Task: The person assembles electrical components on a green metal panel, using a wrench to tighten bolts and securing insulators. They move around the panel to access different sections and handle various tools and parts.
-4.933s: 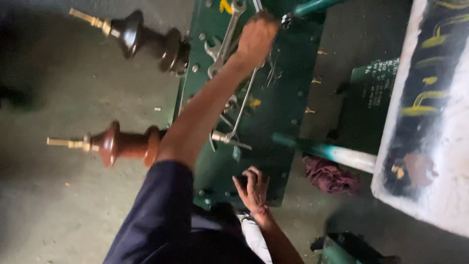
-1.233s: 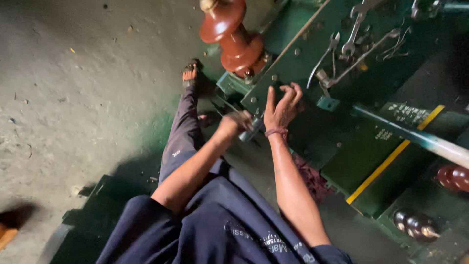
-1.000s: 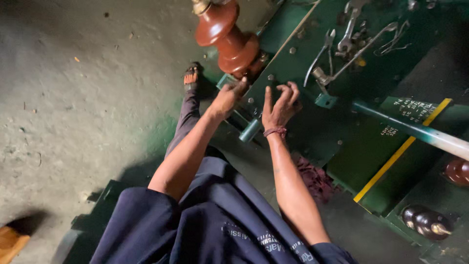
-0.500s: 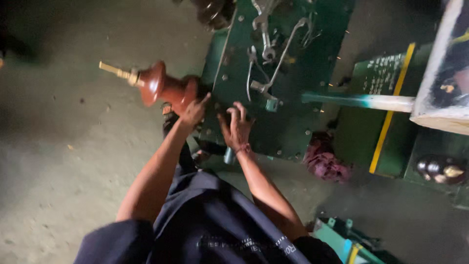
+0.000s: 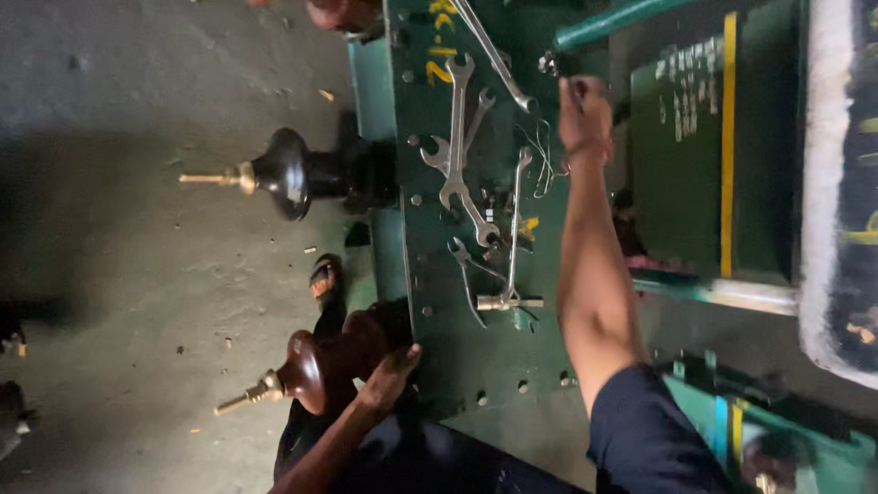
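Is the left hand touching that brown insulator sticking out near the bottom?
Touching. The head view shows the left hand resting against the base of the brown insulator, fingers on it with no gap.

Head-worn, single view, looking steeply down from close above onto green plate point(image 5: 476, 366), floor point(image 5: 137, 274) at left, frame tilted.

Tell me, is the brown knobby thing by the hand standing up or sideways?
Sideways: the brown insulator juts from the green plate.
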Demonstrator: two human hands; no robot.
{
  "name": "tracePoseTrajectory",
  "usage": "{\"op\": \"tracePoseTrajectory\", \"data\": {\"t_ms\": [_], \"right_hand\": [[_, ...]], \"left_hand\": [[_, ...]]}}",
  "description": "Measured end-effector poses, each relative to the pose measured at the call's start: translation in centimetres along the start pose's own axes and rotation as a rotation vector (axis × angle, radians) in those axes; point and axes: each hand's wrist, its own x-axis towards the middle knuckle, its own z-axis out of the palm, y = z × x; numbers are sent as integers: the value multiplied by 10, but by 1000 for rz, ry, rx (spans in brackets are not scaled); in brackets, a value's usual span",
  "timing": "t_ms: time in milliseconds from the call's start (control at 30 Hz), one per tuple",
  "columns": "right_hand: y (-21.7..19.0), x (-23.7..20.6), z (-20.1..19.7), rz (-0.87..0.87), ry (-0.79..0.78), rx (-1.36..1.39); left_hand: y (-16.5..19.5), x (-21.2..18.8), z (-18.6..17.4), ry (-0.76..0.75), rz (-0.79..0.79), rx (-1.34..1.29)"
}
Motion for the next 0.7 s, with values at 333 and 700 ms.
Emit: {"op": "tracePoseTrajectory", "data": {"t_ms": [333, 700], "right_hand": [[18, 49, 53, -360, 322, -209], [113, -272, 4, -402, 461, 553]], "left_hand": [[-42, 58, -24, -288, 636, 1078], [-20, 32, -44, -396, 72, 438]]}}
